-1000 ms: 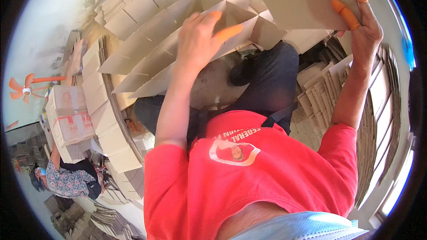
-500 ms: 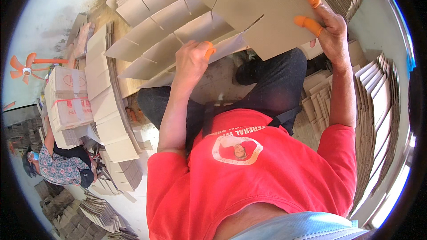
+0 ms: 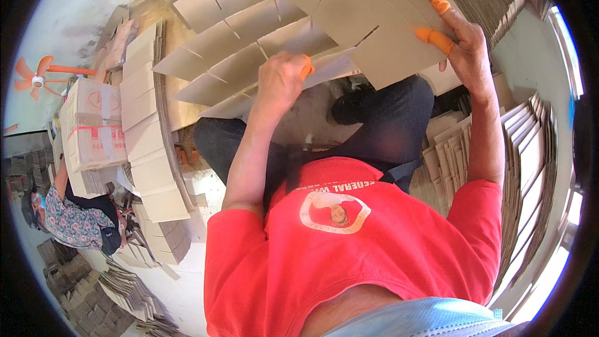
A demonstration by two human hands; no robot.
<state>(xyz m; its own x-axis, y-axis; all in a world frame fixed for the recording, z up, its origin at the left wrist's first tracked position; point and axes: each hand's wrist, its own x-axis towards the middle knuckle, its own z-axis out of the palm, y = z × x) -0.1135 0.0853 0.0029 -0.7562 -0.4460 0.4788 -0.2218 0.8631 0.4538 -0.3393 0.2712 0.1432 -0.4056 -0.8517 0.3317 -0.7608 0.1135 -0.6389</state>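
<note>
A large tan slotted cardboard sheet point(image 3: 368, 19) spans the top middle, tilted above my knees. My right hand point(image 3: 465, 50) grips its right edge. Two of its fingers, in orange finger cots, lie on the upper face, while the others pass behind the edge. My left hand point(image 3: 284, 81) is closed, an orange cot on one digit, at the edge of a slotted cardboard strip point(image 3: 327, 65) left of the sheet. Its fingertips are partly hidden. More slotted cardboard strips point(image 3: 206, 81) stand in slanted rows beyond my left hand.
Stacked cardboard point(image 3: 150, 150) and a taped carton point(image 3: 93, 125) stand at left, near an orange fan point(image 3: 37, 80). Another person in a patterned top point(image 3: 78, 221) works there. Upright cardboard bundles point(image 3: 524, 168) line the right side; another stack point(image 3: 480, 3) lies at upper right.
The view has shifted slightly. Both hands keep their places on the cardboard, with the left hand a little nearer the large sheet. The other person's arm and body have moved slightly.
</note>
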